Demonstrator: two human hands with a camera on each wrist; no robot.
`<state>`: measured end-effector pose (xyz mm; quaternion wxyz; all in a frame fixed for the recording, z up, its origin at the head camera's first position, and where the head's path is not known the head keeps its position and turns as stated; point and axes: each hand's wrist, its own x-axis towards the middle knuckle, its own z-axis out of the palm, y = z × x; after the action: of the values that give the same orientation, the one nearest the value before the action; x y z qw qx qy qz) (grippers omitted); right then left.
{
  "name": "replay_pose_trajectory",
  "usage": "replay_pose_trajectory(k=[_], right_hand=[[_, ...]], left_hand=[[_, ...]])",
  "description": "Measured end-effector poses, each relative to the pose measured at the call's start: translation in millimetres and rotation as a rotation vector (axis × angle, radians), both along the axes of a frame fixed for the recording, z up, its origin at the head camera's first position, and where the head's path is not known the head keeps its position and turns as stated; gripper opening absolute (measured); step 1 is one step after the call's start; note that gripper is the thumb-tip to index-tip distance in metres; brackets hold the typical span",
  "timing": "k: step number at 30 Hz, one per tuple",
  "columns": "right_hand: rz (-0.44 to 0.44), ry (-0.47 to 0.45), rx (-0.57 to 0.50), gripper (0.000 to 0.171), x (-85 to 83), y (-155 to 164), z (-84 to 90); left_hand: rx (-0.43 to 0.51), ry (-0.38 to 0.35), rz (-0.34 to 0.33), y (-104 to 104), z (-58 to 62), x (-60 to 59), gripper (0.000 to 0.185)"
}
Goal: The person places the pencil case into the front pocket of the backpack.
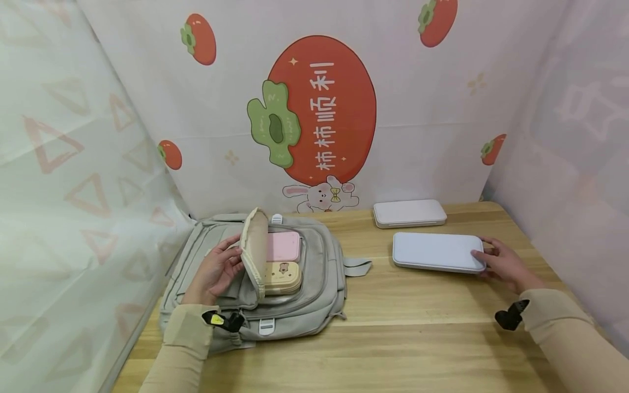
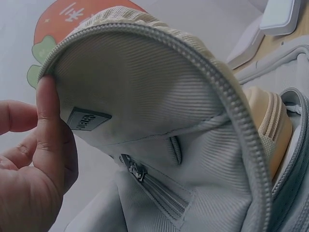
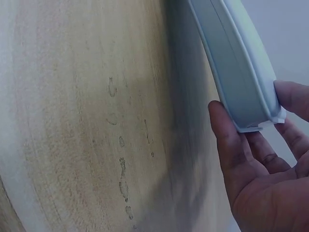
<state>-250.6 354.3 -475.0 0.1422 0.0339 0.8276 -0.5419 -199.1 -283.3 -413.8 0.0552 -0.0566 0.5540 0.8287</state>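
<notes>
A grey backpack [image 1: 307, 312] lies on the table with its front pocket unzipped. My left hand [image 1: 216, 271] pinches the edge of the pocket's flap [image 1: 253, 248] between thumb and fingers, holding it up. Inside the pocket sit a pink case [image 1: 285, 244] and, below it, a yellow case [image 1: 281, 275] with a small bear picture. On the right, my right hand [image 1: 502, 266] grips the right end of a pale blue oblong case [image 1: 437, 251]. In the right wrist view the thumb is on the top of this case [image 3: 236, 67], with fingers underneath; its end is raised off the wood.
A white oblong case [image 1: 410, 213] lies just behind the pale blue one, near the table's back edge. A grey strap [image 1: 357, 266] sticks out from the backpack onto the wooden table [image 1: 393, 349]. Printed cloth [image 1: 422, 109] hangs behind and at both sides.
</notes>
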Motion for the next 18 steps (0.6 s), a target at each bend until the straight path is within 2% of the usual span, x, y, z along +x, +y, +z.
replay_pose_trajectory(k=[18], right_hand=[[-0.002,-0.011,-0.005,0.075,2.9,1.7,-0.8]], left_hand=[[-0.01,-0.007,0.005,1.0,0.6,-1.0,0.033]])
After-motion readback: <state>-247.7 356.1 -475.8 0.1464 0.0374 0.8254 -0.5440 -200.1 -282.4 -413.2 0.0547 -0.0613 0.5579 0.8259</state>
